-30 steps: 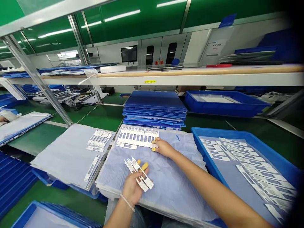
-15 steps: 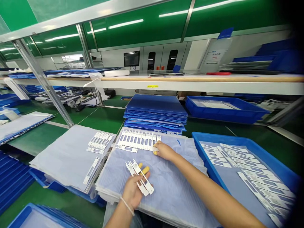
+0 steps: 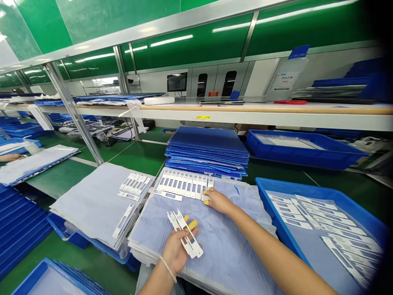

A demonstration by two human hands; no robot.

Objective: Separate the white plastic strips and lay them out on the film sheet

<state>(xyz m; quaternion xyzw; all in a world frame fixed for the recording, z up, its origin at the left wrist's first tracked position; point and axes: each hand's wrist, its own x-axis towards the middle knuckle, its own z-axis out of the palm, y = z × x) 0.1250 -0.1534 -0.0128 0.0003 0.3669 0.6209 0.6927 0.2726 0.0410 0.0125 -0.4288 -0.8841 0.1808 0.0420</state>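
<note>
White plastic frame strips (image 3: 185,235) sit clamped in the fingers (image 3: 192,224) of our left hand (image 3: 175,252); yellow-capped fingers (image 3: 206,202) of our right hand (image 3: 219,201) touch the strip row (image 3: 181,184), grip unclear.

This is a factory production floor, set up as a light-assembly line. Long workstations run beneath glossy green panels (image 3: 190,49) and strip lighting, framed by metal uprights (image 3: 73,108). Stacks of blue corrugated plastic sheets (image 3: 207,143) and blue plastic trays (image 3: 307,160) stand along the line, and rows of identical white plastic parts (image 3: 184,184) lie out in batches. A monitor (image 3: 177,82) is set into the far wall, and a co-worker's forearm (image 3: 10,157) shows at a neighbouring station.
</note>
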